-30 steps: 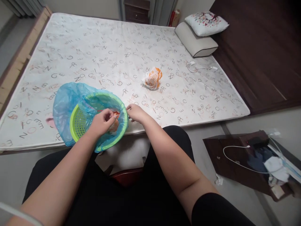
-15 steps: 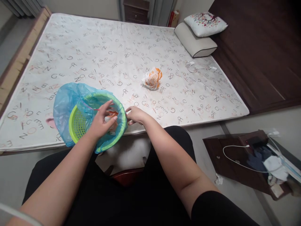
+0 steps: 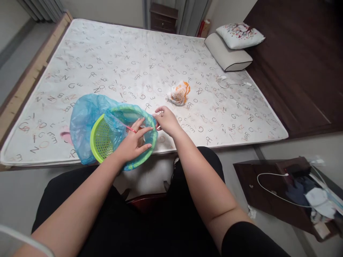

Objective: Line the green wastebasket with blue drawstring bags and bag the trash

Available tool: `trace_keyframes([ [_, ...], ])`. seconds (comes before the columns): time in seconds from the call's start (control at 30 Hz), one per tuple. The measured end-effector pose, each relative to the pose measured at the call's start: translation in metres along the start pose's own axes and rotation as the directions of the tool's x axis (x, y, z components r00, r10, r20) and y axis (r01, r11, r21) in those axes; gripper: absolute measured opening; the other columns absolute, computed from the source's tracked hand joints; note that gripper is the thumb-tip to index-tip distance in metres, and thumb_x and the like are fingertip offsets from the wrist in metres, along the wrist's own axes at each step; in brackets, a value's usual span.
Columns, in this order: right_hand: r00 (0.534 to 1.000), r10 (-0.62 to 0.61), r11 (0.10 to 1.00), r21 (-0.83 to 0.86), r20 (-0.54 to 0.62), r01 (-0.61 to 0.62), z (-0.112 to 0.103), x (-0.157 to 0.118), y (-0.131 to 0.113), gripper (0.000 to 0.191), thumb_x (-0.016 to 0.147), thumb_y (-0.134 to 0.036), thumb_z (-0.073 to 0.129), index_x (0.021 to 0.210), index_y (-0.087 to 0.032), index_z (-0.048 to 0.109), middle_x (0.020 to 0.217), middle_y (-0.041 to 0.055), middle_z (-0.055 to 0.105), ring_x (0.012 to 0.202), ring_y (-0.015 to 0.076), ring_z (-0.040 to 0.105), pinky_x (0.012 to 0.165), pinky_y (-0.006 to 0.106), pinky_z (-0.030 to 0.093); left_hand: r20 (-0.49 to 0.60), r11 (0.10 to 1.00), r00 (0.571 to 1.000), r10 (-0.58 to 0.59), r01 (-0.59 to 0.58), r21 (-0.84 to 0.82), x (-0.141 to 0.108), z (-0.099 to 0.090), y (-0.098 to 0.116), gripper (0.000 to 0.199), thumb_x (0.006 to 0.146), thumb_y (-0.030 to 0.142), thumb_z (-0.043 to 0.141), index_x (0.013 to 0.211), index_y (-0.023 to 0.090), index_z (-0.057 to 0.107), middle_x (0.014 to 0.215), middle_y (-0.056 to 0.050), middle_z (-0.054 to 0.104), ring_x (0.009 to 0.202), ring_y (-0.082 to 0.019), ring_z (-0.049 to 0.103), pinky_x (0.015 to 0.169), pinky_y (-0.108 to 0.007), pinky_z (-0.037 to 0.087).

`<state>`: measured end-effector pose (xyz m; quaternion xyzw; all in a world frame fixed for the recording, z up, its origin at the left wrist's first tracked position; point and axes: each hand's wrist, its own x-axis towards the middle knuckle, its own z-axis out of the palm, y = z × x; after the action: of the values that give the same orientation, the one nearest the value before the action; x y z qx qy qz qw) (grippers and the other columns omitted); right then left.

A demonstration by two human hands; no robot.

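green plastic basket (image 3: 100,140), lined with a blue plastic bag (image 3: 87,128), sits tilted on the near edge of the mattress (image 3: 112,64). left hand (image 3: 132,144) open over the basket, beside a thin red strip (image 3: 131,129). right hand (image 3: 166,120) at the rim, pinch unclear; hands apart. crumpled white-and-orange plastic bag (image 3: 179,93) lies farther in on the mattress.
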<state>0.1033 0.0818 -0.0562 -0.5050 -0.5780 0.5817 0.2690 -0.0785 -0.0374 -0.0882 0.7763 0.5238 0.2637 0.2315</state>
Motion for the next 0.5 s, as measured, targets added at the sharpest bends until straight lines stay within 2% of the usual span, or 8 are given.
trace_keyframes([
  [0.13, 0.999, 0.03, 0.977, 0.21, 0.039, -0.037, -0.011, -0.003, -0.018, 0.015, 0.098, -0.023, 0.06, 0.11, -0.022, 0.051, 0.066, -0.0087, 0.056, 0.053, 0.0089, 0.058, 0.05, 0.019, 0.053, 0.073, 0.999, 0.997, -0.034, 0.032, 0.031, 0.001, 0.002, -0.001, 0.064, 0.101, 0.056, 0.054, 0.155, 0.022, 0.055, 0.177, -0.017, 0.014, 0.162, -0.043, 0.01, 0.127, -0.066, 0.017],
  [0.3, 0.995, 0.081, 0.991, 0.103, 0.066, -0.088, -0.034, -0.01, -0.038, 0.017, 0.096, -0.019, 0.065, 0.108, -0.022, 0.053, 0.058, -0.0096, 0.051, 0.044, 0.0106, 0.052, 0.043, 0.023, 0.051, 0.141, 0.996, 0.987, -0.079, 0.072, 0.052, 0.006, 0.008, -0.004, 0.065, 0.104, 0.054, 0.05, 0.162, 0.026, 0.047, 0.177, -0.015, 0.015, 0.162, -0.044, 0.011, 0.127, -0.066, 0.018],
  [0.4, 0.992, 0.022, 0.99, 0.135, 0.126, -0.039, -0.044, -0.021, -0.054, 0.022, 0.094, -0.025, 0.071, 0.109, -0.022, 0.055, 0.059, -0.0096, 0.05, 0.042, 0.0088, 0.048, 0.043, 0.022, 0.049, 0.143, 0.993, 0.984, -0.105, 0.096, 0.063, 0.011, 0.01, -0.003, 0.063, 0.105, 0.053, 0.048, 0.161, 0.025, 0.048, 0.175, -0.016, 0.021, 0.161, -0.044, 0.016, 0.127, -0.065, 0.018],
  [0.5, 0.972, -0.136, 0.957, 0.278, 0.189, 0.08, -0.048, -0.036, -0.074, 0.035, 0.092, -0.039, 0.077, 0.114, -0.021, 0.057, 0.065, -0.0082, 0.052, 0.046, 0.0068, 0.048, 0.046, 0.019, 0.048, 0.118, 0.991, 0.984, -0.13, 0.124, 0.054, 0.015, 0.011, -0.003, 0.063, 0.105, 0.052, 0.046, 0.161, 0.024, 0.049, 0.172, -0.016, 0.029, 0.16, -0.042, 0.021, 0.127, -0.063, 0.019],
])
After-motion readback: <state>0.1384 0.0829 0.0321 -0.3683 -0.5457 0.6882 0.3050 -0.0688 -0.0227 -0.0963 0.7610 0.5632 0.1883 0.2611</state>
